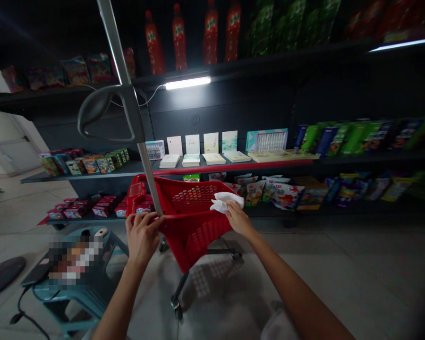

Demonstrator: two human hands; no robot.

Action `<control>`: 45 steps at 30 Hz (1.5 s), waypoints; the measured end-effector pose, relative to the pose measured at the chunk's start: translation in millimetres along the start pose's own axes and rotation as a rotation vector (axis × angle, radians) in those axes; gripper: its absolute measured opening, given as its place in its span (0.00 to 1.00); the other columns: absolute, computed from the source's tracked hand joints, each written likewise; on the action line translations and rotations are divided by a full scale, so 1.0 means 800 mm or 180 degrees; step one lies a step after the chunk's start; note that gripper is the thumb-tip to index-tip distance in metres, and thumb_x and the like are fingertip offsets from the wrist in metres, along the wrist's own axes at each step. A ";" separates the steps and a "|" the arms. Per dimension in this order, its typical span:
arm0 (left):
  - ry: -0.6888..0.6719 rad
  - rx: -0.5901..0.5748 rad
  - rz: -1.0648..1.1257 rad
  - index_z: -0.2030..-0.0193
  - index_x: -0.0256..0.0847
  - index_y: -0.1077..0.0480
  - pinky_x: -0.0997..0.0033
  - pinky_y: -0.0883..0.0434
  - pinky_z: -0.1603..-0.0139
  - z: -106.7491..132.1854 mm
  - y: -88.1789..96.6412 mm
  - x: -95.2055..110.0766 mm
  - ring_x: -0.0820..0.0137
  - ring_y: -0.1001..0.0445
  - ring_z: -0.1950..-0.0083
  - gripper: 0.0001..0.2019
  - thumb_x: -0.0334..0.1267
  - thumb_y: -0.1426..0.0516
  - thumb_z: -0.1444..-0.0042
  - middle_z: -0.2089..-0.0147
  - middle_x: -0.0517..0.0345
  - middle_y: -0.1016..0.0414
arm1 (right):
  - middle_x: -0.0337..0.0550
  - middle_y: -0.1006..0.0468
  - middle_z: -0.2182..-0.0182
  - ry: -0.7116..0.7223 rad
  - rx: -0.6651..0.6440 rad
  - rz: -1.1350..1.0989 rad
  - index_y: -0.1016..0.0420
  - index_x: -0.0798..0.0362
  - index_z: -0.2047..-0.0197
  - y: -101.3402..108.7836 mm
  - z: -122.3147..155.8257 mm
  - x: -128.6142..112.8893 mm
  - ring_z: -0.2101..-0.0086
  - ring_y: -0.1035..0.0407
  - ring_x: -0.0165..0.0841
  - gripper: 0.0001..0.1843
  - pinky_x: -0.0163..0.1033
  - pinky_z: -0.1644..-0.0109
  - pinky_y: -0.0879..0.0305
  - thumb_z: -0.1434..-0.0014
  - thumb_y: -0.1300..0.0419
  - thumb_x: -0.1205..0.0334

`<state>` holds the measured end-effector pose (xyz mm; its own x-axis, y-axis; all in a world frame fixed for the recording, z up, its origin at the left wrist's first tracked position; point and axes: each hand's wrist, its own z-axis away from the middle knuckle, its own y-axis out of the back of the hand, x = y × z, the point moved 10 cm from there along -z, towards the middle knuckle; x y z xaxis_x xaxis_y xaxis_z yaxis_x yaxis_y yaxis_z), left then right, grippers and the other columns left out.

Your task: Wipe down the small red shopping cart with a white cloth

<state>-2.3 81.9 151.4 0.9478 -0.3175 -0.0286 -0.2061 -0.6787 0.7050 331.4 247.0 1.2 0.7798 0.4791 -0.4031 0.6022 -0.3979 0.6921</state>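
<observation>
A red plastic shopping cart stands in front of me on metal legs with casters. My left hand is hooked over its near left rim, fingers bent across the edge beside a metal pole. At the cart's right rim, my right hand pinches a bunched white cloth that lies against the edge. Part of the cloth is hidden by the fingers. The cart's perforated far wall shows, but its bottom is mostly out of sight.
Beyond the cart runs a dark shelf with notebooks, boxes and snack bags. Red bottles stand higher up. A grey loop handle sits on the pole. At lower left are a blue-green stool and a round dark base.
</observation>
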 end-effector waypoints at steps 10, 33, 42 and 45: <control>-0.0105 -0.0233 -0.0225 0.43 0.58 0.23 0.38 0.48 0.32 -0.031 -0.036 0.011 0.54 0.32 0.43 0.27 0.26 0.45 0.44 0.46 0.53 0.21 | 0.62 0.27 0.41 -0.0585 0.0514 0.0617 0.28 0.64 0.41 0.019 0.014 0.023 0.37 0.39 0.47 0.24 0.57 0.27 0.52 0.32 0.55 0.64; -0.0310 -0.0295 -0.0477 0.46 0.47 0.23 0.49 0.41 0.43 -0.062 -0.081 0.030 0.52 0.33 0.48 0.18 0.53 0.43 0.37 0.55 0.44 0.24 | 0.55 0.25 0.44 -0.0548 0.0376 0.0150 0.26 0.56 0.41 0.039 -0.007 0.017 0.43 0.33 0.43 0.23 0.50 0.33 0.40 0.36 0.51 0.70; -0.0435 -0.0409 -0.0311 0.43 0.50 0.25 0.49 0.41 0.43 -0.070 -0.087 0.030 0.54 0.32 0.48 0.16 0.46 0.46 0.34 0.53 0.46 0.25 | 0.62 0.32 0.44 -0.1745 0.1810 0.0005 0.31 0.61 0.37 0.086 0.038 0.117 0.41 0.36 0.49 0.32 0.52 0.34 0.39 0.46 0.46 0.69; -0.0553 -0.0543 -0.0298 0.40 0.51 0.27 0.50 0.40 0.44 -0.073 -0.091 0.029 0.55 0.32 0.48 0.17 0.41 0.47 0.33 0.52 0.46 0.25 | 0.65 0.32 0.47 -0.2243 0.2095 -0.0091 0.31 0.63 0.38 0.086 0.057 0.141 0.44 0.35 0.51 0.32 0.52 0.37 0.37 0.47 0.44 0.66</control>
<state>48.7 162.6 141.0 0.9018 -0.3776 -0.2102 -0.0616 -0.5937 0.8024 468.5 237.9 -23.9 0.5579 0.0010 -0.8299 0.4308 -0.8551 0.2885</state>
